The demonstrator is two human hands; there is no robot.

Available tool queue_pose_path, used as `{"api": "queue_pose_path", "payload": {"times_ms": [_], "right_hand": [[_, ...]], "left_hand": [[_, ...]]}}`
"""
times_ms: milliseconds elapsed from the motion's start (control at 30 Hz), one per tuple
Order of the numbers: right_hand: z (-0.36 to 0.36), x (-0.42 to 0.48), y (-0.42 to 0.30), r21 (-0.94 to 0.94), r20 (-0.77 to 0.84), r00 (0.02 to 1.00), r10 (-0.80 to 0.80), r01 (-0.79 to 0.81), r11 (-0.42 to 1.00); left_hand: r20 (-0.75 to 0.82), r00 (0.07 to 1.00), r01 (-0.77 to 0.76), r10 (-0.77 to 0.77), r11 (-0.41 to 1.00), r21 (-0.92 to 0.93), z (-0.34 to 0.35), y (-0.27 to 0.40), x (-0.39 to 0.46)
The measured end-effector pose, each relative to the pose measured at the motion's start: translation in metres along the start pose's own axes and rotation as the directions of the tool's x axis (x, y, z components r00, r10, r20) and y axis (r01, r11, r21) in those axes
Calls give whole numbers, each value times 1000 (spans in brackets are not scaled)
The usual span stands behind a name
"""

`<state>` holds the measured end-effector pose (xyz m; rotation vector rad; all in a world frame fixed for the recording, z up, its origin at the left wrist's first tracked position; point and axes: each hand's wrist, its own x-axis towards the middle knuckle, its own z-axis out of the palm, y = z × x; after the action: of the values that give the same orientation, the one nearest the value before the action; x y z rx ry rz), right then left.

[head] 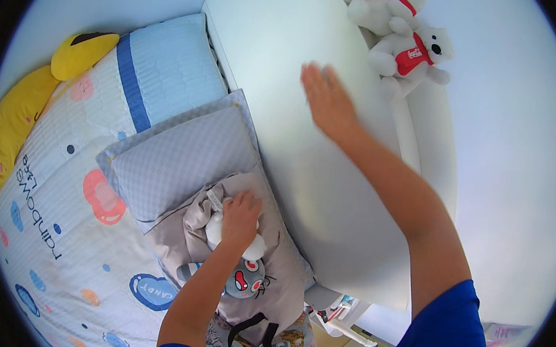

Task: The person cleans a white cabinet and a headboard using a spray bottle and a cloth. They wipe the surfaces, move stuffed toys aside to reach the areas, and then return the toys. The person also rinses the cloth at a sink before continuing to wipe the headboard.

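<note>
My left hand [240,219] rests on a white plush toy [214,232], partly covering it, beside a bunched satin cloth with a tag; whether its fingers grip is unclear. Just below, a grey plush toy [246,278] with red eyes and a red mouth lies on a mauve satin pillowcase [286,289]. A grey checked pillow [185,156] lies above them on the bed. Over the white padded headboard [288,182] my right hand [329,100] is raised, slightly blurred, with nothing held in it.
Two white plush bears [417,55] with red scarves sit at the upper right. A printed quilt [71,188] covers the bed at left, with a long yellow plush pillow [22,119] along its far edge. A white rack [347,330] with small items stands at the lower right.
</note>
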<state>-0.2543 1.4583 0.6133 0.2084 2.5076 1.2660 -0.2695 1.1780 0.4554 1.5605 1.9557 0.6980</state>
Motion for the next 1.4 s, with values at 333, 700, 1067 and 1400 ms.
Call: {"api": "queue_pose_path", "payload": {"times_ms": [333, 700, 1067, 1400], "right_hand": [[-88, -253, -14, 805, 313, 945, -97, -210, 555], [-10, -168, 66, 794, 456, 631, 628, -607, 33], [-60, -395, -57, 422, 746, -118, 655, -678, -602], [-27, -232, 29, 685, 609, 430, 666, -709, -169]], "left_hand": [[-7, 1000, 25, -25, 999, -30, -10, 3, 9], [71, 996, -56, 55, 998, 8, -11, 24, 18], [85, 994, -70, 65, 996, 59, -30, 30, 22], [71, 989, -130, 129, 991, 9, -13, 14, 16]]}}
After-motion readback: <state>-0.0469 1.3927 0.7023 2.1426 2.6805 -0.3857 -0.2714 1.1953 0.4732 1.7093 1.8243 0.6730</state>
